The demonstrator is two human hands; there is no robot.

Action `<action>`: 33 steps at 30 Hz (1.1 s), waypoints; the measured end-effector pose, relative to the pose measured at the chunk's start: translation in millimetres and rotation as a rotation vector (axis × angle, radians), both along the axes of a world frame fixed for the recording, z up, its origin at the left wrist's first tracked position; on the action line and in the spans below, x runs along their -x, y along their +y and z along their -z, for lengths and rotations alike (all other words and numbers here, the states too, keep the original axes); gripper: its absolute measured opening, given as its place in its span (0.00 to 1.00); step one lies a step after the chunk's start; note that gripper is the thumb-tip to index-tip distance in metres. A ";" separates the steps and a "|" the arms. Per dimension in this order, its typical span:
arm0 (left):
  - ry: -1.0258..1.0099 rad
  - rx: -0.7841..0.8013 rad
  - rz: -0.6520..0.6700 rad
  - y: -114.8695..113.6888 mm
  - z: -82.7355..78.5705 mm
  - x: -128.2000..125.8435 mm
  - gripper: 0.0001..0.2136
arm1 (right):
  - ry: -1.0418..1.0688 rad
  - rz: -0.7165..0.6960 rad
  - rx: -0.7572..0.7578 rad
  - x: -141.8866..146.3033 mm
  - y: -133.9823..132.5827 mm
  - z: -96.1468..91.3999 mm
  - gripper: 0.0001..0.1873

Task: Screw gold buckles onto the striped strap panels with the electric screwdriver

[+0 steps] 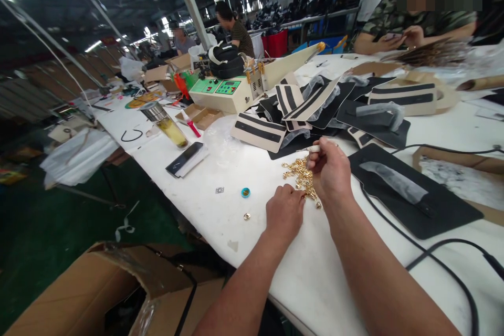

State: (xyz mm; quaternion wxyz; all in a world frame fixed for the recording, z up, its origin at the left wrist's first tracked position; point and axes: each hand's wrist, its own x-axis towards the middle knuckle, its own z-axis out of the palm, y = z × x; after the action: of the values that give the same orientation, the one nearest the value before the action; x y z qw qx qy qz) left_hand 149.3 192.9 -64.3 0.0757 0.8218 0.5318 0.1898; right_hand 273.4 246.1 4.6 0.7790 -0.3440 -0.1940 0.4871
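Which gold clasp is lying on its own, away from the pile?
The single gold clasp beside the left hand, near the blue cap; the others are heaped in the pile by the right hand.

White table (252,168). Left part: bottle (167,123) with yellow liquid and metal lid, phone (185,157) on a white pad just beside it, small blue cap (245,192) nearer the edge. Behind: cream machine (226,92) with green panel, black bag (226,60) on top, small open box (202,114) in front, red tool (192,127) touching the box. Striped cream-and-black panels (260,132) heaped mid-table. Black panel (413,189) with grey strip at right, black cable (433,244) running along it. Open carton (118,283) on the green floor. Person in camouflage (397,18) seated far right, others at back benches.
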 end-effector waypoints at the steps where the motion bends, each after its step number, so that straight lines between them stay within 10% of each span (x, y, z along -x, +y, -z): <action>1: -0.015 -0.014 -0.003 2.6 1.7 -1.1 0.06 | -0.013 -0.010 0.011 0.9 0.5 1.7 0.14; 7: -0.247 0.030 -0.009 -2.9 -5.3 3.9 0.04 | -0.117 -0.065 0.045 7.0 0.6 7.9 0.14; 13: -0.754 0.119 -0.291 -56.8 -17.6 65.4 0.06 | -0.185 -0.196 0.058 40.8 -15.2 16.5 0.13; 20: -0.743 -0.068 -0.491 -81.8 -2.9 126.8 0.04 | -0.486 -0.437 0.081 108.6 -62.5 43.4 0.15; 33: -0.765 -0.064 -0.464 -75.7 10.8 132.0 0.05 | -0.747 -0.324 0.106 118.3 -73.5 57.1 0.16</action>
State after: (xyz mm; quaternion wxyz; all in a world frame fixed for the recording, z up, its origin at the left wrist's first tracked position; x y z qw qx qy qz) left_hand 17.3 117.1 -75.1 0.1969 0.5536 0.6296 0.5083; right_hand 155.1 172.6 -52.4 0.5493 -0.5020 -0.4898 0.4544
